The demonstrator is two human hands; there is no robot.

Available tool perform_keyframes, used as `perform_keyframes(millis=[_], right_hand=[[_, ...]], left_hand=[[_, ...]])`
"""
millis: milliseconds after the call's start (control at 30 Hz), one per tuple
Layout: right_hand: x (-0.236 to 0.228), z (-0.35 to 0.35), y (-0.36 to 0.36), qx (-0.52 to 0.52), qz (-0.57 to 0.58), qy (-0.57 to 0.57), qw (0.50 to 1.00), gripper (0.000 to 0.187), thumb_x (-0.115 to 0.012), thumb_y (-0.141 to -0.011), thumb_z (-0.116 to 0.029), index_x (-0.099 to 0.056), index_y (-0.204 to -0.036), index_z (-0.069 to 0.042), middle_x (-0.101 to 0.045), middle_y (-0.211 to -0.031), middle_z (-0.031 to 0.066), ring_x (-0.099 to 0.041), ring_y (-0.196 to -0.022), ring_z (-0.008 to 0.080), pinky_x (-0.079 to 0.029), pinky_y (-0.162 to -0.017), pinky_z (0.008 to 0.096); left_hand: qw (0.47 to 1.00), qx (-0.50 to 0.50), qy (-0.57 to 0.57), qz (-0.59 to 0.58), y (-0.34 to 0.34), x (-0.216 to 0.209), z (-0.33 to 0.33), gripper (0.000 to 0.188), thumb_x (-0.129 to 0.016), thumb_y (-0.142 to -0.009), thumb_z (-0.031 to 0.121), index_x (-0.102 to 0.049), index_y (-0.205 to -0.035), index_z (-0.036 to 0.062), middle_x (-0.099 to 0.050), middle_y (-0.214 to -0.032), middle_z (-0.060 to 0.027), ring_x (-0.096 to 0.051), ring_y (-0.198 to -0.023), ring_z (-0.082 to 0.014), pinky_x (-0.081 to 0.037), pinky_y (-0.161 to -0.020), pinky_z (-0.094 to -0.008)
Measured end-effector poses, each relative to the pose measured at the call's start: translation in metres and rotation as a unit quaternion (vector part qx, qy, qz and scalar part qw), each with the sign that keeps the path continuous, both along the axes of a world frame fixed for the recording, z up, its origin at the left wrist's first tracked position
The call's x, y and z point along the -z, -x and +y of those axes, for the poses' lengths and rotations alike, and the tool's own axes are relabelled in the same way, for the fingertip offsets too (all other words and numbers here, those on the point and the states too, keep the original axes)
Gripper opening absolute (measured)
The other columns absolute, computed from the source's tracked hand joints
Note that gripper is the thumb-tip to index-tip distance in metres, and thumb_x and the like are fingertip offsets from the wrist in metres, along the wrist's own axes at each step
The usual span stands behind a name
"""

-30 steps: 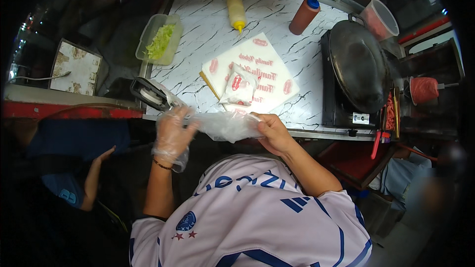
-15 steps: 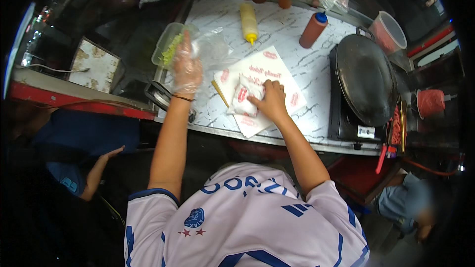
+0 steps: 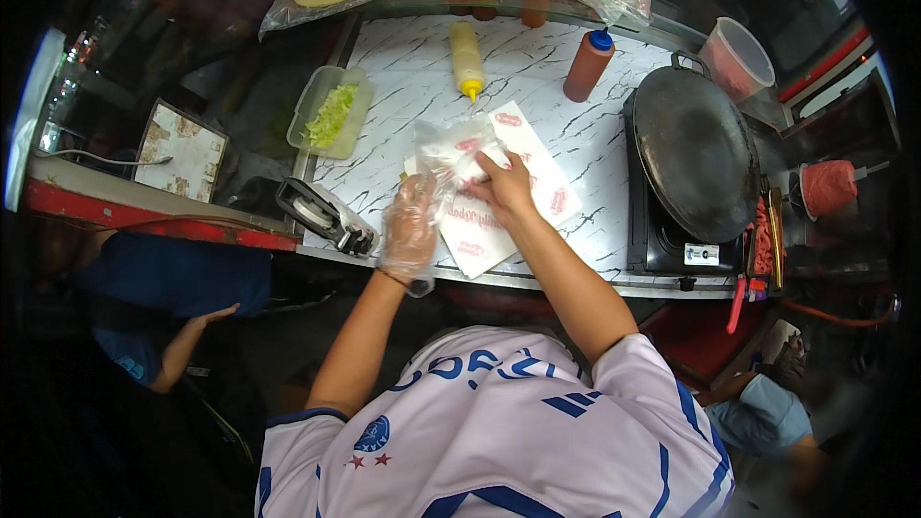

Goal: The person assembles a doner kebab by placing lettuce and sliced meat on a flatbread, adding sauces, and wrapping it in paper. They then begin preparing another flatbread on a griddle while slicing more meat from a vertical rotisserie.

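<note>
A white paper-wrapped food parcel with red print point(image 3: 484, 165) is held up above the marbled counter by my bare right hand point(image 3: 508, 188). A clear plastic bag point(image 3: 436, 142) lies around the parcel's left part. My left hand point(image 3: 411, 219), in a clear plastic glove, grips the bag from the near left side; some of its fingers are hidden by the plastic. Under both hands rests a stack of white printed wrapping papers point(image 3: 472, 242), turned at an angle. How far the parcel sits inside the bag I cannot tell.
A tub of shredded lettuce point(image 3: 331, 120) stands at left, behind a black-and-silver device point(image 3: 326, 216). Beyond the papers are a yellow-tipped bottle point(image 3: 467, 62) and a red sauce bottle point(image 3: 589, 67). A black griddle pan point(image 3: 697, 155) sits on a stove at right.
My left hand has come from beside the lettuce tub toward the parcel, bringing the plastic bag. My right hand has lifted the parcel off the papers.
</note>
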State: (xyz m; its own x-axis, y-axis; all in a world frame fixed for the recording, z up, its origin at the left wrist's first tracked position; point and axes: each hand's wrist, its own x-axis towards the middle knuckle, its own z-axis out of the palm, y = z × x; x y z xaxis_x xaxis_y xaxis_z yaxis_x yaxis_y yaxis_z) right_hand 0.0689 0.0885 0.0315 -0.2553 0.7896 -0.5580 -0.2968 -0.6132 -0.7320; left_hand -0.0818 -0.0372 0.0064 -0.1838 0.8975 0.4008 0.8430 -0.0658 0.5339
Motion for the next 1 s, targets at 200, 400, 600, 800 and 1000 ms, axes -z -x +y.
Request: perform_keyframes(millis=[200, 400, 600, 800, 1000], right_hand=[[0.022, -0.002, 0.003, -0.04, -0.211, -0.153, 0.965, 0.032, -0.067, -0.097, -0.021, -0.062, -0.119, 0.003, -0.064, -0.092, 0.0135, -0.067, -0.082, 0.0217, -0.06, -0.069, 0.0343], [-0.018, 0.039, -0.011, -0.065, -0.439, -0.534, 0.72, 0.02, -0.064, -0.097, -0.016, -0.071, -0.096, 0.002, -0.069, -0.082, 0.0127, -0.068, -0.074, 0.0187, -0.053, -0.067, 0.0332], [-0.147, 0.053, -0.002, -0.127, -0.027, -0.439, 0.889, 0.031, -0.066, -0.094, -0.007, -0.055, -0.123, -0.004, -0.067, -0.085, 0.0063, -0.063, -0.081, 0.0133, -0.049, -0.072, 0.0289], [-0.202, -0.001, 0.013, -0.231, -0.068, -0.607, 0.757, 0.037, -0.064, -0.086, 0.005, -0.05, -0.119, -0.005, -0.06, -0.081, 0.0043, -0.059, -0.075, 0.0099, -0.046, -0.067, 0.0256], [-0.23, -0.018, 0.038, -0.306, -0.014, -0.662, 0.684, 0.021, -0.054, -0.087, 0.009, -0.051, -0.106, 0.0, -0.06, -0.08, 0.0063, -0.062, -0.071, 0.0117, -0.051, -0.066, 0.0272]], left_hand=[[0.987, -0.122, -0.101, -0.037, -0.008, 0.015, 0.012, 0.027, -0.064, -0.079, 0.0, -0.057, -0.104, -0.0015, -0.054, -0.105, -0.0198, -0.057, -0.091, -0.0421, -0.047, -0.075, -0.0512], [0.912, -0.016, 0.052, -0.406, 0.027, -0.051, 0.049, 0.021, -0.061, -0.101, 0.022, -0.065, -0.096, 0.001, -0.062, -0.092, -0.0055, -0.057, -0.087, -0.0129, -0.048, -0.075, -0.0307], [0.864, 0.124, 0.043, -0.485, 0.034, -0.191, 0.048, 0.038, -0.064, -0.094, 0.017, -0.063, -0.128, -0.0012, -0.064, -0.105, -0.0034, -0.058, -0.09, -0.0097, -0.048, -0.089, -0.03], [0.999, -0.009, -0.037, -0.017, -0.016, -0.245, -0.004, 0.053, -0.057, -0.088, 0.011, -0.054, -0.139, -0.0017, -0.064, -0.111, -0.0208, -0.063, -0.105, -0.0314, -0.047, -0.099, -0.04], [0.96, -0.229, -0.068, -0.147, -0.061, -0.155, -0.098, 0.024, -0.056, -0.089, 0.014, -0.066, -0.108, 0.0022, -0.067, -0.094, -0.0139, -0.067, -0.088, -0.0281, -0.052, -0.079, -0.0386]])
